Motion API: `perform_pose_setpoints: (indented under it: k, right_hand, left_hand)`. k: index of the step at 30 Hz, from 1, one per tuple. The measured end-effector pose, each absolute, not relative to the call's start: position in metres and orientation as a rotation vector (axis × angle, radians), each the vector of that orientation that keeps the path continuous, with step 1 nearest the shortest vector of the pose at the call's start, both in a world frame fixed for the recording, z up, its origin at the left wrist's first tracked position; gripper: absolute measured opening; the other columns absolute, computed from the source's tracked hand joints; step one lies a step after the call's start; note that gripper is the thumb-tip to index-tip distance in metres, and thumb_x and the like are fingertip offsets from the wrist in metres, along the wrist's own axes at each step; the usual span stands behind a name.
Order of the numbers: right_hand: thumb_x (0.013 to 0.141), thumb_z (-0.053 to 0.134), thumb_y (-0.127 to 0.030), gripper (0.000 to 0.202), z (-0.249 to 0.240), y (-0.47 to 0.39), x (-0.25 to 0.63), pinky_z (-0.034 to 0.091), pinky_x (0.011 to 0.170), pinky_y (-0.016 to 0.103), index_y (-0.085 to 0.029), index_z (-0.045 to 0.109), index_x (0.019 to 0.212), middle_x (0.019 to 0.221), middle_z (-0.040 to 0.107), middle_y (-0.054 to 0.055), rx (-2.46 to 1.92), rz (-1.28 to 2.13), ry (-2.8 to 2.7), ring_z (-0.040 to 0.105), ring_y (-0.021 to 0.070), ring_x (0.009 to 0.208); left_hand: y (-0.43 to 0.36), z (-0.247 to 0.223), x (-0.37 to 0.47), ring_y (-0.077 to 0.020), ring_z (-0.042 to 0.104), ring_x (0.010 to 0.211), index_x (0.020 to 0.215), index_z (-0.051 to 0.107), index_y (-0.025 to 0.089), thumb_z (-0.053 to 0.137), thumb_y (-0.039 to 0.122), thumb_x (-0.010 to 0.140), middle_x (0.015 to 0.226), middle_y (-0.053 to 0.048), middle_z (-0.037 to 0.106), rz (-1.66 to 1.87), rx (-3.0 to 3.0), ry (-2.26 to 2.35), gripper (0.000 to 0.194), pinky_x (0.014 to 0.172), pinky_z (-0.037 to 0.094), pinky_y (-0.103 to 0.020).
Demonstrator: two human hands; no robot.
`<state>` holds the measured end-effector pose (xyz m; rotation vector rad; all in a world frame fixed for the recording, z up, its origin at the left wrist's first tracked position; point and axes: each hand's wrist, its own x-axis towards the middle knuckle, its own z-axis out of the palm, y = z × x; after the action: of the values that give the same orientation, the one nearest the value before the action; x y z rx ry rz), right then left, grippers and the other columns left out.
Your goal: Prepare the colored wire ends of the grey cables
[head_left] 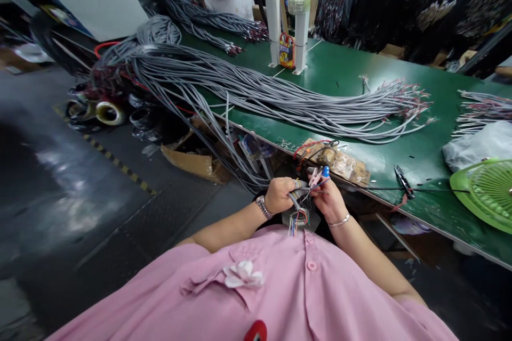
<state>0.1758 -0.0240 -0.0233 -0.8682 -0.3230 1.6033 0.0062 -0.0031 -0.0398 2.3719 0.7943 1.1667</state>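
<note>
My left hand (280, 195), with a watch at the wrist, is closed around grey cables (248, 171) near the front of my shirt. Just to its right, my right hand (326, 195) pinches thin stripped wires (313, 190) at the cable end. Blue and pink coverings (325, 172) show at its fingertips. Below the hands hang loose orange and blue wires (298, 219). A long bundle of grey cables (256, 85) with frayed reddish ends lies across the green table (340, 58).
Beyond my right hand, a taped brown block (344, 166) sits on the table edge. Black cutters (403, 182) and a green fan (486, 189) lie further right. White posts (272, 10) rise from the table. Another person (236, 0) sits behind it.
</note>
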Motion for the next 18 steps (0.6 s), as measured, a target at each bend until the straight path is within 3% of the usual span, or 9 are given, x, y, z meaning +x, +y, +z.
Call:
perform_pose_setpoints:
  k: [4,14,18]
  right_hand:
    - [0.072,0.081,-0.043,0.034,-0.0214,-0.0238,0.1742,0.022,0.035,0.015,-0.016,0.059,0.067,0.052,0.047,-0.006,-0.865,1.593,-0.338,0.024,0.0023,0.039]
    - [0.071,0.078,-0.057,0.043,-0.0235,-0.0238,0.1717,0.019,0.034,0.018,-0.017,0.062,0.075,0.055,0.054,-0.004,-0.972,1.522,-0.315,0.03,0.0033,0.039]
    - [0.072,0.074,-0.063,0.048,-0.0282,-0.0263,0.1716,0.016,0.034,0.019,-0.02,0.055,0.072,0.053,0.05,-0.005,-0.975,1.52,-0.326,0.027,0.0043,0.038]
  left_hand:
    - [-0.0033,-0.0435,0.0063,-0.013,0.058,0.056,0.076,0.069,0.016,0.06,0.03,0.089,0.06,-0.004,0.064,1.212,2.446,0.815,0.02,0.057,0.044,-0.025]
    - [-0.0053,-0.0426,0.0072,-0.013,0.055,0.054,0.073,0.068,0.018,0.058,0.031,0.089,0.057,-0.003,0.061,1.071,2.489,0.853,0.023,0.056,0.041,-0.025]
    - [-0.0056,-0.0393,0.0041,-0.0141,0.057,0.056,0.078,0.072,0.018,0.061,0.035,0.088,0.059,-0.004,0.063,1.026,2.411,0.817,0.023,0.058,0.043,-0.026]
